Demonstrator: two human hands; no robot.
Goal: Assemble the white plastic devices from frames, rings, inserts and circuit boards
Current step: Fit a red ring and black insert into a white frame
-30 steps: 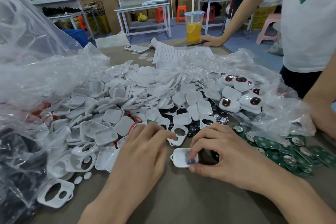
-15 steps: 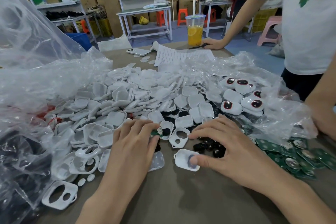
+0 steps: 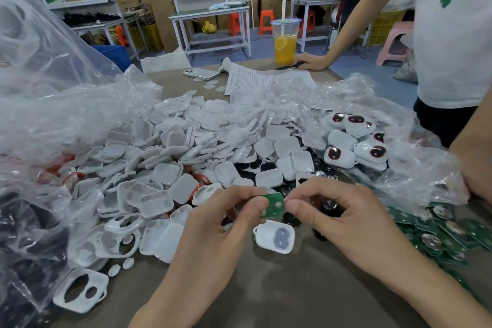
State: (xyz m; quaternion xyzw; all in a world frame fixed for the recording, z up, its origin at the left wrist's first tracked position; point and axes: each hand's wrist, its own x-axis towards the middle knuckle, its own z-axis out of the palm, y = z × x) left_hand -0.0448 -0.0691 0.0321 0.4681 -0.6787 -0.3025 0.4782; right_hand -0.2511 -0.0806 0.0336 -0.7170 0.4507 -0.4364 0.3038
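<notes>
**Board pinched in both hands above the open shell**

I am looking down on the table [image 3: 266, 298], where a clear bag [image 3: 53, 82] is spilling a wide pile of shells [image 3: 186, 141] across the left and middle. Far right, finished devices [image 3: 343, 141] are lying on more plastic. Near right, a heap of spare boards [image 3: 439, 231] is fanning out. A loose frame [image 3: 99, 281] is sitting near left, just apart from the pile.

My left hand [image 3: 213, 229] and right hand [image 3: 346, 218] are meeting near the middle. Each is pinching one end of a small green board [image 3: 274, 202] between thumb and forefinger, so both are clamped on it. The board is hanging just above one open shell [image 3: 263, 242] without touching it. That shell is lying on the table with a grey figure-eight insert showing inside. Something dark is showing under the curled right fingers, and I cannot tell whether it is being held.

I am judging the board to be very light, thin and stiff, with a pale round pad on its face. Gripping it by the edges, off that pad, is looking right. The shell is looking light and smooth, so it is likely to skate on the table when pressed. I am expecting to steady its rim with one hand while the other is seating the board flat. Pressing it in tilted is risking a cracked board.
</notes>
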